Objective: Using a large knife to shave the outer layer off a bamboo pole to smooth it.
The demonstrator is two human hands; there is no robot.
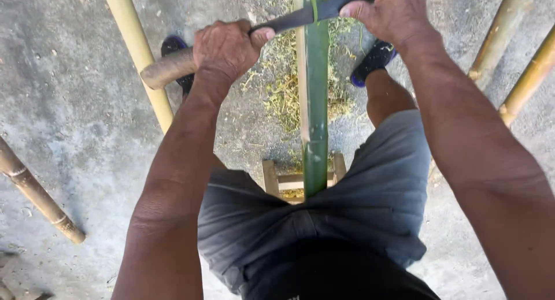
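Two-handed scraping of a green bamboo pole with a dark blade.
Left hand clamped on the wooden handle, right hand pressing the blade's far end; pole upright between the knees, over the concrete floor; likely stiff, heavy, slick-skinned, best held low.

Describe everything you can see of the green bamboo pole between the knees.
The green bamboo pole is a straight, smooth-skinned stalk running away from the person between the legs, its near end resting on a small wooden stool. A pale strip along its left edge looks already shaved. A dark blade lies across it near the far end, the left hand gripping the wooden handle, the right hand pressing the blade's other end. Green shavings litter the concrete beside it.
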